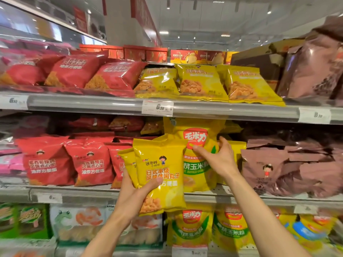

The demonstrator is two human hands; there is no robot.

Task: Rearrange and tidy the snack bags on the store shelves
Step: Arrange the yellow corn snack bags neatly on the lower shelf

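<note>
My left hand (pixel 138 190) grips a small stack of yellow snack bags (pixel 160 167) in front of the middle shelf, thumb across the front bag. My right hand (pixel 218 158) holds a tall yellow baked-corn bag (pixel 196 175) that stands upright on the middle shelf, thumb on its front and fingers curled round its right edge. Yellow bags of the same kind as the held stack (pixel 202 84) lie in a row on the top shelf. Red snack bags (pixel 89 164) fill the middle shelf's left part.
Brown bags (pixel 289 167) are piled on the middle shelf's right side. Red bags (pixel 78 71) line the top shelf's left. The lower shelf holds more baked-corn bags (pixel 191 229), pale shrimp-chip bags (pixel 81 223) and green bags (pixel 22 219). Price tags (pixel 157 108) sit on the shelf rails.
</note>
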